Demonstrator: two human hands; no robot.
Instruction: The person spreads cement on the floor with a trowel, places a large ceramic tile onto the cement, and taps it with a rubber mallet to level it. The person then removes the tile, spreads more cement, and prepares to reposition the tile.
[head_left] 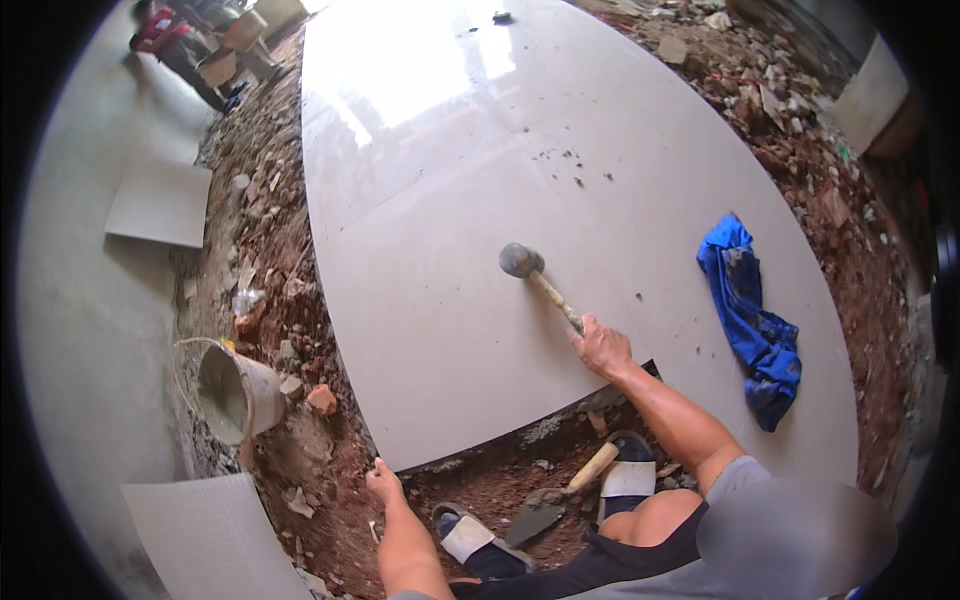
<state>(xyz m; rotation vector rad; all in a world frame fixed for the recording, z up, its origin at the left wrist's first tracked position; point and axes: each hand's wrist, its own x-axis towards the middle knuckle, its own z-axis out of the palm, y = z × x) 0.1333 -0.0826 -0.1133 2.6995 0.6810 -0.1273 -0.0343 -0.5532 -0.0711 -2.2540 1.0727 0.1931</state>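
My right hand (pixel 604 348) is closed around the wooden handle of a rubber mallet (pixel 522 261). The mallet's dark round head is over a large pale floor tile (pixel 450 360); whether it touches the surface I cannot tell. Beside the tile's near left corner is my left hand (pixel 382 482), its fingers curled in; anything inside them is hidden. Between my feet a trowel (pixel 537 515) with a wooden handle lies on the reddish soil, just short of the tile's near edge.
A crumpled blue cloth (pixel 752 320) lies on the tiles at right. To the left stand a tilted bucket (pixel 240 390) and a brick piece (pixel 321 400) amid rubble. Loose tiles (pixel 215 535) (pixel 160 205) lie further left. Rubble (pixel 790 130) borders the right side. Another person (pixel 185 50) is far left.
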